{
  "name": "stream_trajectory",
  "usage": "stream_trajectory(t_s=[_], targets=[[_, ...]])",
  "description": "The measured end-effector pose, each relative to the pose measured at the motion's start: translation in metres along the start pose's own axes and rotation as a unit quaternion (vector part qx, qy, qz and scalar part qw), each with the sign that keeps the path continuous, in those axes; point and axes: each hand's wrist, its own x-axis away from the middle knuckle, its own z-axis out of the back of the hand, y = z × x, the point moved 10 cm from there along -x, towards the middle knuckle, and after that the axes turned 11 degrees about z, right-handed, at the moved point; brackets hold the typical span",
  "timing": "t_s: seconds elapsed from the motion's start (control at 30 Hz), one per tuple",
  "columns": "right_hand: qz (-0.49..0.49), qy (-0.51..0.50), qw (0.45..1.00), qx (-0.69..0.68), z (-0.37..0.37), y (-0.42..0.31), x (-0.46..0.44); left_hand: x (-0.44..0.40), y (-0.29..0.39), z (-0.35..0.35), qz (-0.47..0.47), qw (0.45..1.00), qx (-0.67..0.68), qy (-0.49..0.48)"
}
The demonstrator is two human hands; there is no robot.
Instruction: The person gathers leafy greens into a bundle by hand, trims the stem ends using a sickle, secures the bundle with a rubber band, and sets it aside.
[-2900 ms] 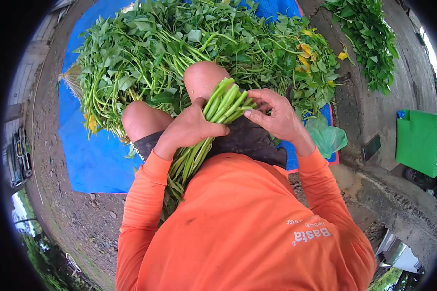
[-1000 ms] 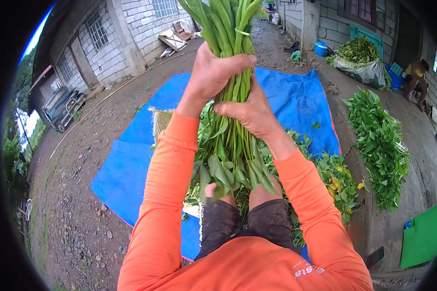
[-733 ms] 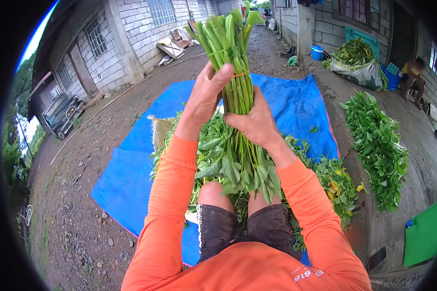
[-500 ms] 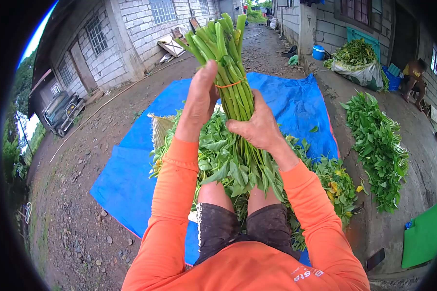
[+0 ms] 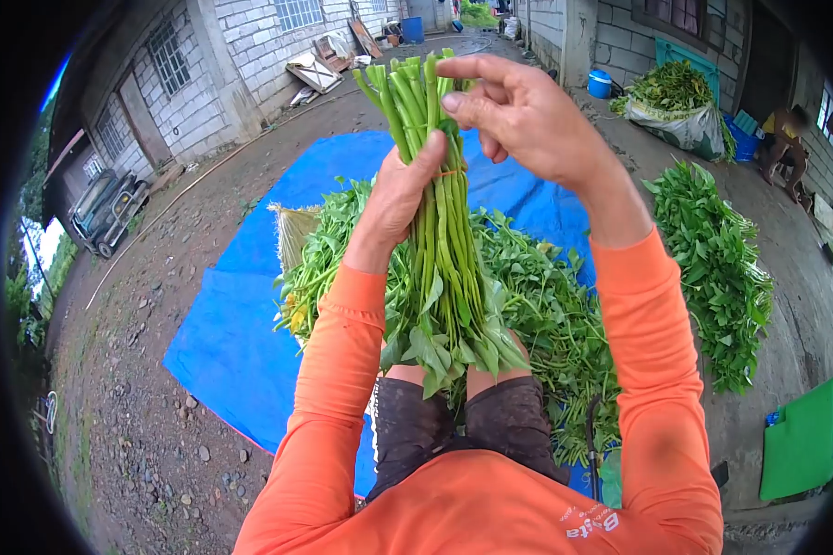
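My left hand (image 5: 403, 194) is wrapped round the bundle of green stems (image 5: 449, 222), just under its cut ends. An orange band circles the bundle beside my left thumb, partly hidden. The stems point up and the leaves hang down over my knees. My right hand (image 5: 528, 116) is at the top of the bundle, thumb and forefinger at one stem end, the other fingers curled; whether they pinch it is unclear. Below and behind lies a heap of leafy greens (image 5: 555, 324) on the blue tarp (image 5: 241, 314).
More greens (image 5: 713, 268) lie on the concrete at the right, near a green container (image 5: 805, 439). Farther back are a full sack (image 5: 680, 129), a blue bucket (image 5: 599, 84) and a seated person (image 5: 785, 148). A vehicle (image 5: 106, 208) stands at the far left.
My right hand has left the lower stems and risen to the cut ends. My left hand has closed round the bundle near the band, and the bundle is more upright.
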Motion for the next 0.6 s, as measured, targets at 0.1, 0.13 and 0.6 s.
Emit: stream_trajectory(t_s=[0.1, 0.13, 0.6], targets=[[-0.032, -0.078, 0.996, -0.002, -0.012, 0.013, -0.009, -0.003, -0.019, 0.005, 0.044, 0.998, 0.038, 0.006], [-0.03, -0.095, 0.995, -0.001, -0.015, 0.014, -0.011, -0.005, -0.022, 0.006, 0.055, 0.997, 0.047, 0.009], [-0.054, 0.012, 0.979, 0.195, -0.018, 0.034, -0.009, 0.002, -0.033, 0.0, 0.025, 0.999, -0.025, 0.022]])
